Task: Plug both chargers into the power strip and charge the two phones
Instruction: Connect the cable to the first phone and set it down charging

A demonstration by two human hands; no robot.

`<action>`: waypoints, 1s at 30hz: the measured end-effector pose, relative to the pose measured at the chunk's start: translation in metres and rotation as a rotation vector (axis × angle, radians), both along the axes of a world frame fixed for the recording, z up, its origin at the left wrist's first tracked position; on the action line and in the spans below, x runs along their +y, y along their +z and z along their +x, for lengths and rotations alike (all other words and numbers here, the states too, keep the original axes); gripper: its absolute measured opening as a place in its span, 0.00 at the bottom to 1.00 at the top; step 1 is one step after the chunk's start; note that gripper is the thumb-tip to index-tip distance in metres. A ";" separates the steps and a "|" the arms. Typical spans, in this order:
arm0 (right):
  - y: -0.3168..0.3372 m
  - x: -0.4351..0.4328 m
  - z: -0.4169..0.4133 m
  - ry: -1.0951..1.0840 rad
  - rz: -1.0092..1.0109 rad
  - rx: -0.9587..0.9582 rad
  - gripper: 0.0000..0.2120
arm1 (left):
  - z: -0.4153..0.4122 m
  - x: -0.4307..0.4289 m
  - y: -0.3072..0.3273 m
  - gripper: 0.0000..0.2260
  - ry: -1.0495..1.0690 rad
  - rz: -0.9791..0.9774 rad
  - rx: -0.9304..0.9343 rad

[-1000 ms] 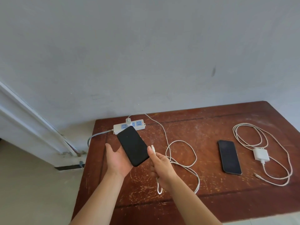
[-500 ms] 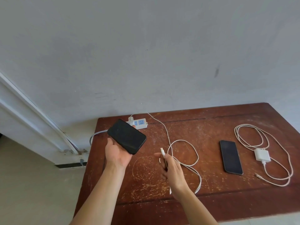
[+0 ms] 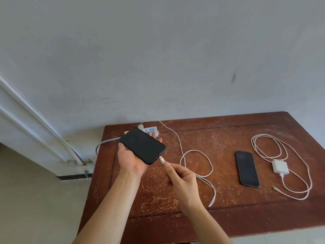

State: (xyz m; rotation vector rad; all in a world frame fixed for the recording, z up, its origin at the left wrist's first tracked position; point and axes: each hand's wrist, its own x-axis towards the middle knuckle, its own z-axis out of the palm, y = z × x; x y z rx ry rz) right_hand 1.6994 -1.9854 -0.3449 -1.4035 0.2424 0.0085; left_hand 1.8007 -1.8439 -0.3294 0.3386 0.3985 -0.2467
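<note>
Fingers [image 3: 169, 167] pinching connector [image 3: 162, 160] at phone [image 3: 142, 145] edge

From my view the table [image 3: 219, 213] has open wood along its near edge, from 5 to 7 o'clock, wide enough to pass a hand. At 12 o'clock the power strip [image 3: 151, 130] sits against the wall, half hidden behind the held phone [image 3: 142, 145]. The looped cable [image 3: 195, 164] sprawls across the middle, blocking a straight sweep toward 3 o'clock. Beyond it, the second phone [image 3: 247, 168] and the charger [image 3: 280, 167] with its coiled cord [image 3: 299, 173] fill the right end; bare wood shows between cable and phone.
</note>
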 end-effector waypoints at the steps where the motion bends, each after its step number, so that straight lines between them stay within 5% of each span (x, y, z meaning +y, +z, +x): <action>1: 0.001 0.000 0.000 -0.009 -0.002 -0.001 0.14 | 0.000 -0.001 -0.001 0.26 0.002 -0.001 -0.003; 20: 0.019 -0.009 -0.004 0.056 -0.045 0.098 0.10 | -0.015 0.001 0.007 0.31 -0.087 0.019 -0.119; 30: 0.020 -0.003 -0.004 0.070 0.091 0.166 0.13 | -0.012 0.002 0.007 0.34 -0.130 0.074 -0.088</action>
